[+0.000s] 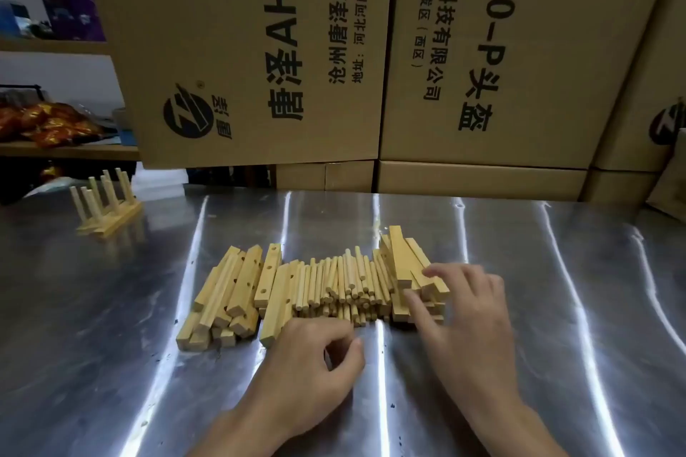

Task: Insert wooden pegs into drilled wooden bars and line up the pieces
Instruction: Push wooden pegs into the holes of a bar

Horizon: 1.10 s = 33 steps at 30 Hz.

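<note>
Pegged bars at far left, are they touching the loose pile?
Apart. The head view shows bare metal table between the pegged bars and the pile of loose bars and pegs.

A shiny metal worktop [111, 308] holds a heap of pale wooden parts at its middle: drilled bars [230, 289] on the left, round pegs [345, 282] bunched in the centre, more bars [402, 260] stacked on the right. The left hand [312, 356] lies at the near ends of the pegs, fingers curled; whether it holds one is unclear. The right hand [467, 312] rests spread fingers on the right stack. Near the far left corner stands a finished piece [105, 204] with upright pegs. Printed cardboard boxes [260, 48] rise behind the far edge.
</note>
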Tool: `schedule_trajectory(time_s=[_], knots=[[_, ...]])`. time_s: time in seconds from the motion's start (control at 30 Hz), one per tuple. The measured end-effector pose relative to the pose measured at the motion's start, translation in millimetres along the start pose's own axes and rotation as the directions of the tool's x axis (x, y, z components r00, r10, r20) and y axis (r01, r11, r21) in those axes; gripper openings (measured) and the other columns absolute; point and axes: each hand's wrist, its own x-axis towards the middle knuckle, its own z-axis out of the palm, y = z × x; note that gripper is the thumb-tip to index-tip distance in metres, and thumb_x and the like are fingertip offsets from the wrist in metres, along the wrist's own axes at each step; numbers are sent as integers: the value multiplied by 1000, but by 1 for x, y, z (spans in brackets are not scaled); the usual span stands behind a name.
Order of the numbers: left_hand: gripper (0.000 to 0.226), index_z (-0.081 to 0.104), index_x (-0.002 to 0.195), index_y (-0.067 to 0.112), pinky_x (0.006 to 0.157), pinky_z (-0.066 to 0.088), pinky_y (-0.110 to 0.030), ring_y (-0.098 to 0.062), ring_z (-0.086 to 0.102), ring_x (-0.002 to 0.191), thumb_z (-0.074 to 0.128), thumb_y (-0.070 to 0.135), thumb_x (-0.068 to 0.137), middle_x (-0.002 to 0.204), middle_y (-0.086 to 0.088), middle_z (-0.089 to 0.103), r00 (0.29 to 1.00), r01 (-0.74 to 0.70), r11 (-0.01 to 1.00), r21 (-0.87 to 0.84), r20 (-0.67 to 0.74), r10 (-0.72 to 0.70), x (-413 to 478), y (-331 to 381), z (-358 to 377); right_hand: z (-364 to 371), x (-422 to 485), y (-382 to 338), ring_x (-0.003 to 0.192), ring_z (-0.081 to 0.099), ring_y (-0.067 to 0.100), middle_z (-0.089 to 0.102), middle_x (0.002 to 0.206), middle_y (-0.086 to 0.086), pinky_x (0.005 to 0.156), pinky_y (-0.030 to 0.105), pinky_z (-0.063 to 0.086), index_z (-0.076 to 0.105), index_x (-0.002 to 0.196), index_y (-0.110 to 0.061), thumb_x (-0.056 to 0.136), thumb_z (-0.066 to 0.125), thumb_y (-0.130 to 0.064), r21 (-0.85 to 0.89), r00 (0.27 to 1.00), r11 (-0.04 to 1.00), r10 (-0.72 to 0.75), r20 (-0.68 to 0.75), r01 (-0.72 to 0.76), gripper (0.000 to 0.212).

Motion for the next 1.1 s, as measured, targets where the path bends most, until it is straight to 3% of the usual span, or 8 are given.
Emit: schedule_trajectory(time_s=[0.13, 0.37, 0.57, 0.73, 0.83, 0.9, 0.97, 1.1], knots=[[36, 49, 67, 21, 58, 39, -36, -17, 52, 61, 61, 39, 96, 64, 4, 53, 1000, -24, 998, 55, 14, 24, -3, 7, -2, 9, -1, -1, 122, 51, 21, 63, 125, -10, 93, 40, 43, 61, 139, -45, 91, 76, -49, -202, 983, 968, -118, 143, 146, 50], [37, 51, 68, 23, 57, 38, -29, -16, 53, 63, 58, 44, 97, 65, 7, 54, 999, -38, 997, 70, 15, 37, -5, 13, -3, 11, 0, 0, 132, 53, 27, 67, 131, -5, 97, 47, 38, 68, 132, -46, 97, 51, -54, -329, 968, 914, -191, 164, 236, 39], [37, 50, 68, 24, 57, 31, -18, -13, 51, 61, 57, 45, 98, 66, 8, 54, 999, -33, 997, 64, 6, 33, -7, 16, -3, 11, -2, -2, 114, 62, 25, 71, 115, -4, 92, 42, 41, 75, 119, -33, 91, 78, -33, -233, 978, 950, -199, 68, 209, 28], [37, 60, 67, 19, 58, 43, -35, -14, 53, 56, 62, 35, 100, 60, 0, 57, 994, 85, 985, -150, -50, -93, -5, 22, -5, -8, 10, -11, 100, 67, 12, 76, 107, -12, 85, 37, 45, 79, 101, -31, 92, 77, -13, 96, 983, 994, -27, -184, 46, 21], [25, 70, 80, 19, 55, 51, -34, -21, 64, 54, 69, 26, 104, 66, -6, 68, 962, 189, 885, -424, -101, -254, 0, 25, -11, -22, 16, -17, 87, 72, 8, 78, 94, -7, 73, 17, 54, 80, 98, -32, 95, 76, -14, 662, 978, 737, 208, -27, -139, 19], [14, 70, 106, 18, 51, 56, -35, -29, 71, 60, 74, 28, 98, 91, -9, 77, 924, 247, 714, -655, -64, -378, 4, 30, -16, -25, 13, -20, 90, 75, 15, 80, 96, 1, 74, 18, 58, 80, 101, -28, 94, 76, -13, 796, 958, 545, 243, 152, -264, 17], [42, 63, 126, 21, 53, 60, -35, -31, 75, 68, 78, 34, 89, 108, -7, 80, 893, 267, 556, -787, -14, -450, 7, 30, -21, -22, 9, -22, 93, 76, 20, 80, 100, 6, 76, 21, 59, 80, 103, -23, 92, 76, -11, 820, 937, 461, 240, 254, -340, 16], [44, 60, 129, 36, 52, 59, -31, -24, 69, 60, 80, 27, 91, 96, -4, 73, 894, 179, 722, -669, -195, -402, 6, 24, -29, -19, 5, -28, 90, 76, 20, 80, 100, 12, 77, 20, 59, 81, 103, -19, 89, 77, -14, 856, 905, 320, 275, 325, -405, 16]])
